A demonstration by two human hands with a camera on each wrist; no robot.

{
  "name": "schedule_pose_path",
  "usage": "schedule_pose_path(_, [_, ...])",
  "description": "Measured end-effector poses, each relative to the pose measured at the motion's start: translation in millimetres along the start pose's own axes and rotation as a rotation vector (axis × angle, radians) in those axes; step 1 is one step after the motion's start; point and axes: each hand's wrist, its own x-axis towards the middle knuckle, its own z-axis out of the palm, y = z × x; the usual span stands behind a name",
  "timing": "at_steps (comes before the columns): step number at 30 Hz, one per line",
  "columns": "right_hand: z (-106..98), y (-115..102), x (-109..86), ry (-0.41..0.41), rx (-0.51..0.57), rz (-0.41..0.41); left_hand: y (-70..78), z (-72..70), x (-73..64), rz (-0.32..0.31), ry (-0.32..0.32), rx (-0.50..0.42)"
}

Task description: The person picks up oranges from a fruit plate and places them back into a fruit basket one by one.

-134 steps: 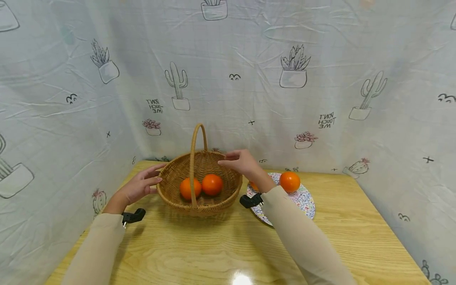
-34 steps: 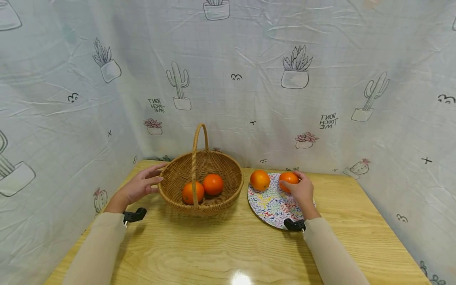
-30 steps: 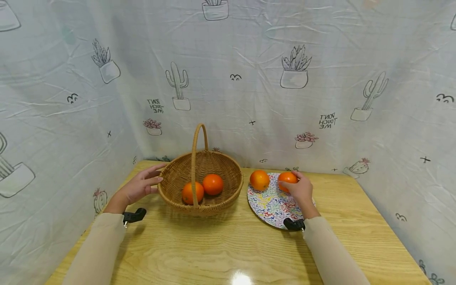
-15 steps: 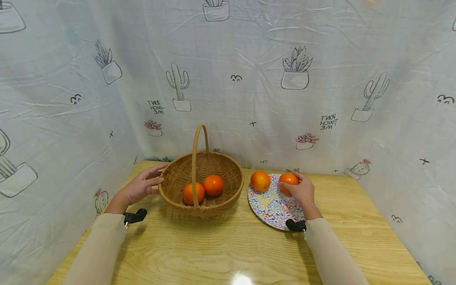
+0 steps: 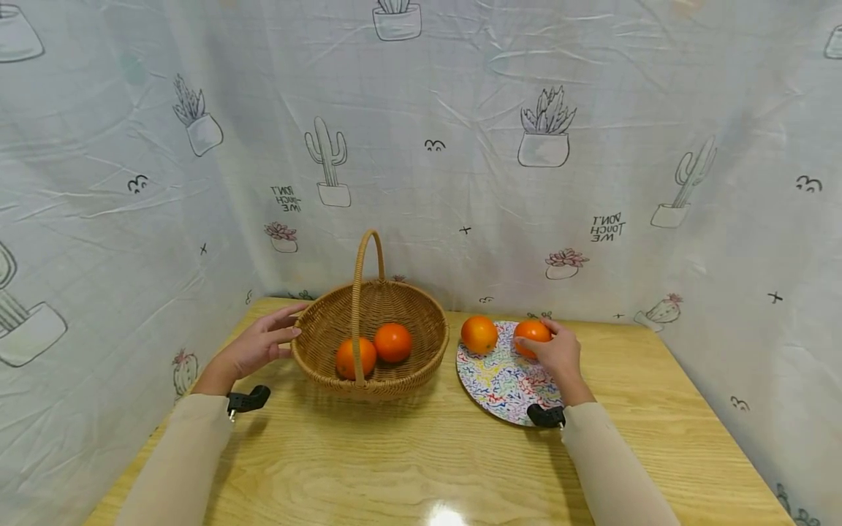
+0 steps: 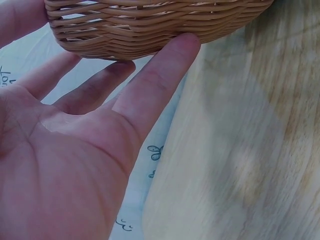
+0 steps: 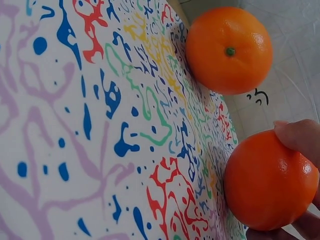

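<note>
In the head view, a wicker basket (image 5: 430, 329) with a tall handle holds two oranges, one to the left (image 5: 346, 358) and one to the right (image 5: 393, 342). My left hand (image 5: 256, 345) rests against the basket's left side. The left wrist view shows its fingers (image 6: 160, 80) mostly straight, their tips against the weave. My right hand (image 5: 559, 353) grips an orange (image 7: 270, 182) over the far right of a round plate (image 5: 500, 387), thumb on one side and fingers on the other. Left of it on the plate sits another orange (image 7: 230, 50), stem end showing.
Everything stands on a light wooden table (image 5: 368, 460). Close behind hangs a pale curtain (image 5: 460, 183) printed with cactus drawings, which also runs along both sides. The basket handle (image 5: 359, 299) arches high over the fruit.
Since 4.5 seconds ago my right hand has moved from the basket's right rim to the plate's right-hand orange and grips it. Over the last second both hands have stayed put.
</note>
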Motion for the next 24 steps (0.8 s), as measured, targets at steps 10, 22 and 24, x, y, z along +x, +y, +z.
schedule_pose_path(10, [-1.1,-2.0,2.6,-0.009,-0.002,0.035,-0.2,-1.4,-0.7,0.003,-0.011,0.019])
schedule_pose_path(22, [0.1,0.0,2.5,-0.006,0.001,0.037,-2.0,-0.2,-0.3,0.012,-0.008,0.015])
schedule_pose_path(24, [0.0,-0.9,2.3,-0.005,-0.002,0.04,-2.1,-0.4,-0.3,0.012,-0.007,0.015])
